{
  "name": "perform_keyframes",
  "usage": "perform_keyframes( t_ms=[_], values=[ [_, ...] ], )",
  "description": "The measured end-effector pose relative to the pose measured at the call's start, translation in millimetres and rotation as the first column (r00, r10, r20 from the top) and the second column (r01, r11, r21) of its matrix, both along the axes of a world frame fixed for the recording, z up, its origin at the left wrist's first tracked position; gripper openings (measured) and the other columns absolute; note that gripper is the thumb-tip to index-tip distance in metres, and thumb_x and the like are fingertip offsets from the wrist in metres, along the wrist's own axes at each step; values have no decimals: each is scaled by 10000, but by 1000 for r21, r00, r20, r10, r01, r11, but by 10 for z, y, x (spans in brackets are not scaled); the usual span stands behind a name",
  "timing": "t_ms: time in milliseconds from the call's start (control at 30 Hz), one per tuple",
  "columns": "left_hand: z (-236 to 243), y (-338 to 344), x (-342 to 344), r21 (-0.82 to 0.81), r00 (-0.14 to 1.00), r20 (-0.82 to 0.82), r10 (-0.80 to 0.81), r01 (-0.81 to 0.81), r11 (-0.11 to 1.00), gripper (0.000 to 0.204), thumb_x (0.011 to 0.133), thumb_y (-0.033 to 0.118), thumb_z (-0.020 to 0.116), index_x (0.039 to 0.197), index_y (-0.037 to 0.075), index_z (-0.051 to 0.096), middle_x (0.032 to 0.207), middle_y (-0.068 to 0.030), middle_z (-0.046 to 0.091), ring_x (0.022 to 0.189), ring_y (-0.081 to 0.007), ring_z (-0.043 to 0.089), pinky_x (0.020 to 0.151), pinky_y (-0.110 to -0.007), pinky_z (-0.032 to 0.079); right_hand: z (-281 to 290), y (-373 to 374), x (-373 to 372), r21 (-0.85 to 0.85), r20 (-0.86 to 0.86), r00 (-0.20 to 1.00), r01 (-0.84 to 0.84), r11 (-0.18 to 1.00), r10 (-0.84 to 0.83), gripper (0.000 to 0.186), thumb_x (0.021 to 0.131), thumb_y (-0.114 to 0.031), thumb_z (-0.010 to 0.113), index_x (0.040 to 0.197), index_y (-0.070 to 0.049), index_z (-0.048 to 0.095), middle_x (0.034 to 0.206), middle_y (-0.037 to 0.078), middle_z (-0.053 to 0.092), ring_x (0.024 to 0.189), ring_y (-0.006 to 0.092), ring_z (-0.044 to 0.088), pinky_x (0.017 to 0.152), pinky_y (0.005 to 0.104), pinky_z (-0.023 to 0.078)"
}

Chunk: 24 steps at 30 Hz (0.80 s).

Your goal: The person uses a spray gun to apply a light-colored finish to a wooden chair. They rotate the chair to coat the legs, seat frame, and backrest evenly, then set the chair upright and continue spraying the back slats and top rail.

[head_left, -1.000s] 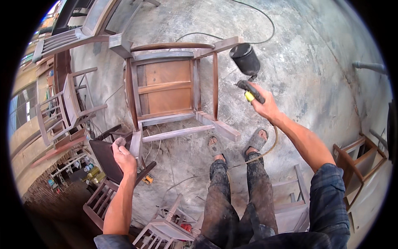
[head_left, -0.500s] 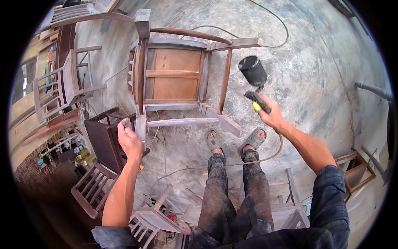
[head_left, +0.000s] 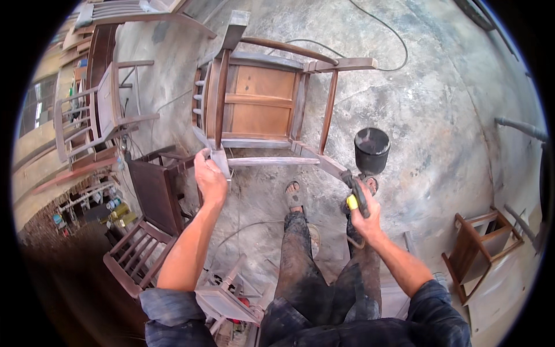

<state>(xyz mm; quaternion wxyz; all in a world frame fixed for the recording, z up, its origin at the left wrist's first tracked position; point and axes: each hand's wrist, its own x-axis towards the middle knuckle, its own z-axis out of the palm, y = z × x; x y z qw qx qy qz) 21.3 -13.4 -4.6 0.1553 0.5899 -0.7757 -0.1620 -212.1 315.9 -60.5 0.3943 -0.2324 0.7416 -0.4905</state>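
Note:
A wooden chair point(head_left: 260, 118) is held tipped, with its brown seat underside facing me and pale grey-coated legs and rails around it. My left hand point(head_left: 209, 182) grips the end of the chair's near-left leg point(head_left: 219, 161). My right hand point(head_left: 367, 217) is closed around the handle of a spray gun with a black cup point(head_left: 371, 151) and a yellow fitting. The gun's body sits beside the near-right leg point(head_left: 332, 168); I cannot tell if they touch. Its hose hangs down by my legs, partly hidden by my hand and arm.
More chairs point(head_left: 107, 101) stand at the left, a dark one point(head_left: 150, 196) beside the held chair and a pale one point(head_left: 228, 303) by my legs. A small wooden cabinet point(head_left: 477, 248) and a grey pipe point(head_left: 514, 124) are at the right. A black hose point(head_left: 399, 66) snakes across the concrete floor.
The chair and my left hand appear further right and higher in view. My right hand has brought the spray gun down and inward, close to the chair's near-right leg.

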Motion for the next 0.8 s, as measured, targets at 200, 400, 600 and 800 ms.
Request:
perform_keyframes(
  t_ms=[200, 400, 600, 800],
  values=[
    [19, -48, -29, 171, 997, -75, -27, 40, 984, 326, 957, 18, 404, 1233, -57, 562, 1187, -255, 626, 1130, -383, 605, 1009, -434, 454, 23, 91, 755, 67, 61, 978, 194, 979, -198, 556, 846, 40, 597, 1400, 34, 550, 1275, 224, 679, 1225, 264, 648, 1043, 332, 461],
    [-37, -54, -74, 232, 980, -201, 13, 35, 972, 347, 992, 20, 387, 1310, -54, 503, 1293, -249, 577, 1224, -360, 561, 1065, -420, 423, -127, -27, 1437, 109, 60, 915, 392, 913, -400, 429, 971, -81, 622, 1390, -10, 561, 903, 18, 672, 756, 92, 610, 694, 258, 505],
    [-13, -52, -102, 363, 961, -238, 139, -44, 931, 378, 1038, 36, 349, 1402, -43, 415, 1426, -240, 489, 1332, -329, 492, 1112, -409, 385, 223, -257, 1799, 132, 244, 864, 420, 898, -440, 474, 928, -64, 631, 1388, 27, 560, 1078, 99, 693, 959, 129, 629, 862, 284, 488],
    [-79, -113, -33, 352, 957, -261, 127, -28, 936, 368, 1049, 51, 359, 1400, -45, 416, 1422, -242, 491, 1335, -326, 491, 1116, -413, 387, 489, -410, 2082, 14, 215, 906, 370, 929, -364, 515, 878, -36, 656, 1380, 33, 568, 1249, 193, 699, 1168, 170, 647, 987, 297, 481]
  ],
)
